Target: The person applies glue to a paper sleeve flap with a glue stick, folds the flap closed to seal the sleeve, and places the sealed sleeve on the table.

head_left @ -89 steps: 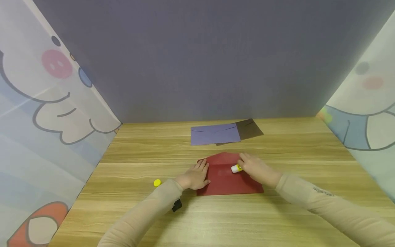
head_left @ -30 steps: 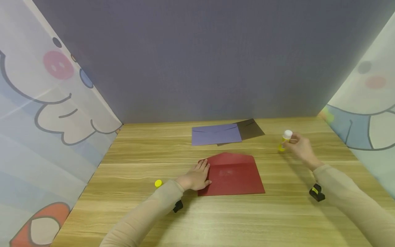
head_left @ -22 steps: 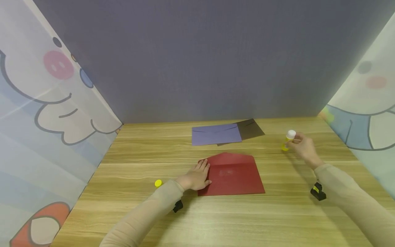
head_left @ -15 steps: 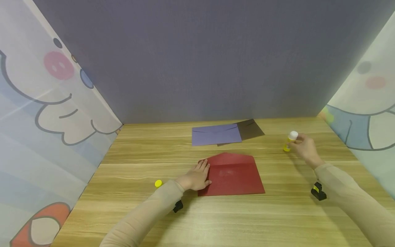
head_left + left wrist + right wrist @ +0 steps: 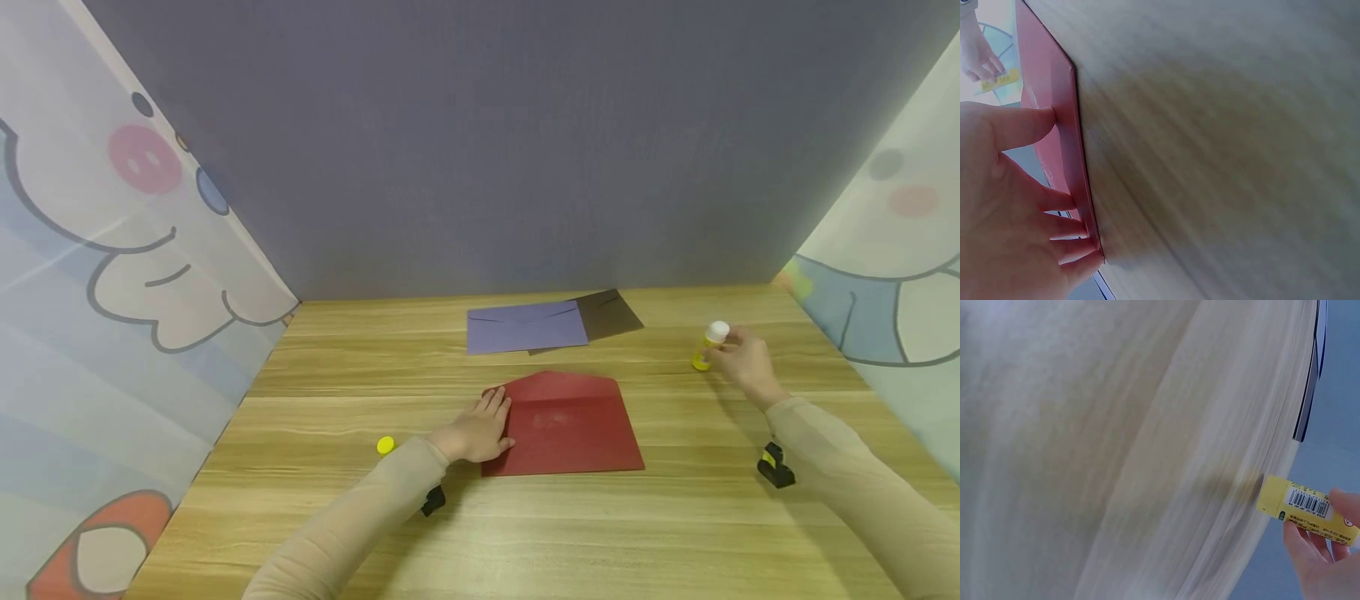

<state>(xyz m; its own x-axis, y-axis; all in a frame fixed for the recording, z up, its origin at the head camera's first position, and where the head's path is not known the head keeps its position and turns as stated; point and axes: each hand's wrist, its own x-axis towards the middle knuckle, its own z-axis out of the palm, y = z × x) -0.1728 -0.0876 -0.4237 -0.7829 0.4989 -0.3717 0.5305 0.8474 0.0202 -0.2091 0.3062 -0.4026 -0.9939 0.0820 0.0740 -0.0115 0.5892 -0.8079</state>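
Observation:
A red envelope [image 5: 570,437] lies on the wooden table with its flap spread toward the back and a faint smear on its middle. My left hand [image 5: 480,429] rests flat on the envelope's left side, fingers straight; the left wrist view shows the thumb and fingertips along its edge. At the right, my right hand [image 5: 744,365] pinches a yellow glue stick [image 5: 1307,509] with a white top [image 5: 717,331], held upright between thumb and fingers. In the right wrist view its yellow base is right by the table surface. A round yellow cap [image 5: 386,446] stands left of my left forearm.
A purple envelope [image 5: 525,327] overlaps a dark brown envelope [image 5: 611,313] at the back of the table. A grey panel [image 5: 525,150] rises behind it, with cartoon-printed curtains [image 5: 150,292] at both sides. Black wrist camera mounts show under both sleeves.
My right hand has lifted the glue stick off the red envelope, carried it to the right and turned it upright. It has since drifted slightly further right. My left hand has stayed put.

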